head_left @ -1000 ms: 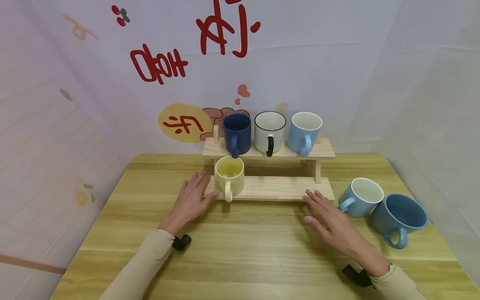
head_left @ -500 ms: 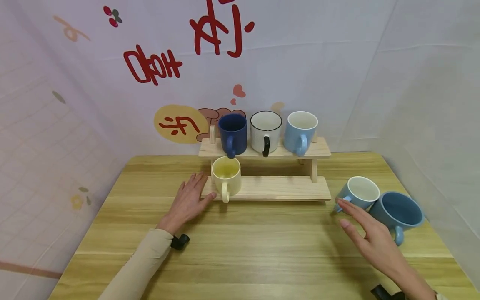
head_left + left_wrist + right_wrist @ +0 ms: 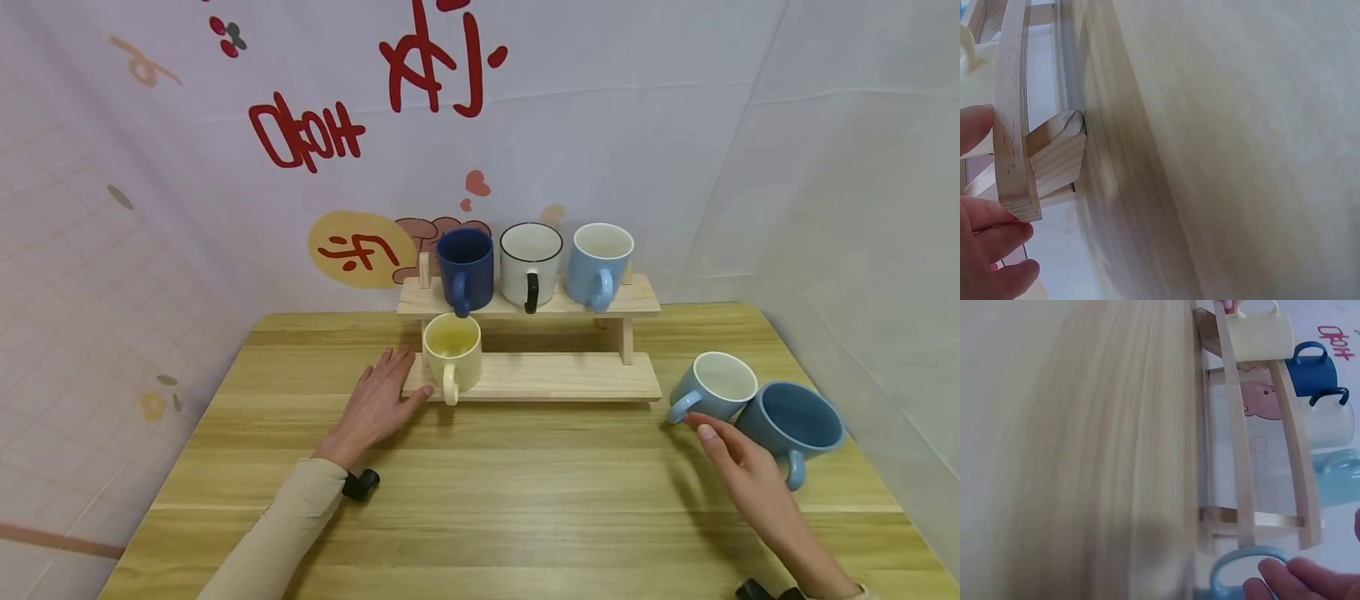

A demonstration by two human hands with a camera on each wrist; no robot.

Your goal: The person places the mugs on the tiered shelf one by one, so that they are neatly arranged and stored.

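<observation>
My left hand (image 3: 375, 404) rests with fairly straight fingers at the left end of a two-tier wooden rack (image 3: 562, 375). In the left wrist view its thumb (image 3: 974, 128) and fingers (image 3: 1000, 244) lie about the lower board's end. A pale yellow mug (image 3: 453, 354) stands on that board beside this hand. My right hand (image 3: 750, 471) is at the handle of a light blue mug (image 3: 708, 400) with a white inside. In the right wrist view its fingertips (image 3: 1279, 575) overlap the handle (image 3: 1241, 553), while the thumb is apart at the right edge.
On the upper board stand a dark blue mug (image 3: 467, 268), a white mug with black handle (image 3: 529, 265) and another light blue mug (image 3: 598, 265). A wide grey-blue mug (image 3: 791, 425) stands close to the right hand. Patterned cloth (image 3: 637, 125) hangs behind the wooden table (image 3: 487, 517).
My right hand has moved right from the lower board's right end to the light blue mug's handle, its fingers and thumb drawing closer together. The left hand stays at the rack.
</observation>
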